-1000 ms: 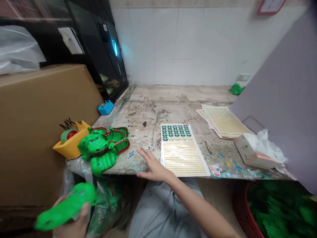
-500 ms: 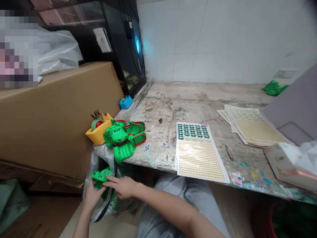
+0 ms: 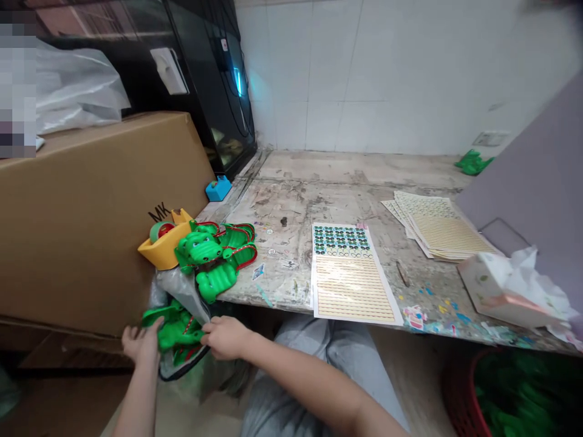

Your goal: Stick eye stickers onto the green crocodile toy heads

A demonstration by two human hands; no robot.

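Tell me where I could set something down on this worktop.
The stained worktop has room between the blue block and the sticker sheet, and along the back, by the tiled wall. It's crowded at the front left, where the green crocodile toys pile beside the cardboard box.

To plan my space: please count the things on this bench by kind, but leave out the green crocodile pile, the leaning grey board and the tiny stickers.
Tissue box: 1
Yellow tape holder: 1
Small blue block: 1
Single sticker sheet: 1
Stack of sticker sheets: 1
Brown stick: 1
Green toy in far corner: 1
Total: 7
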